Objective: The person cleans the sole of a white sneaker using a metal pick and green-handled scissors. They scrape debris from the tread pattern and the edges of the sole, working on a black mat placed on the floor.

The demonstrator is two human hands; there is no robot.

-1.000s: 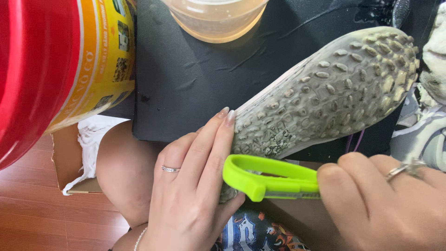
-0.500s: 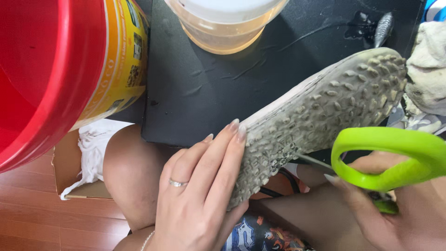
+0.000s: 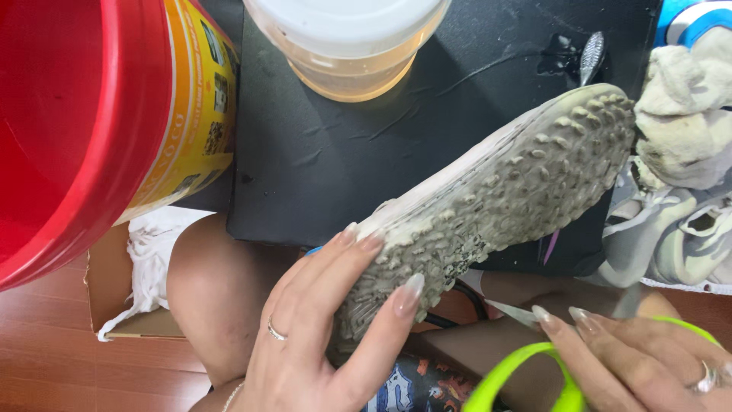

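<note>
The left hand (image 3: 320, 336) still grips the heel of the muddy studded grey shoe sole (image 3: 496, 198); the right hand (image 3: 648, 358), holding lime-green plastic-handled scissors (image 3: 526, 378), has dropped to the near right edge.

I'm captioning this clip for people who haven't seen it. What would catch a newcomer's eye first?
The muddy studded sole of a shoe, turned up across the middle over a black mat, with the left hand gripping its heel end. Next, the big red bucket filling the upper left. At lower right, the right hand holds bright green scissors.
</note>
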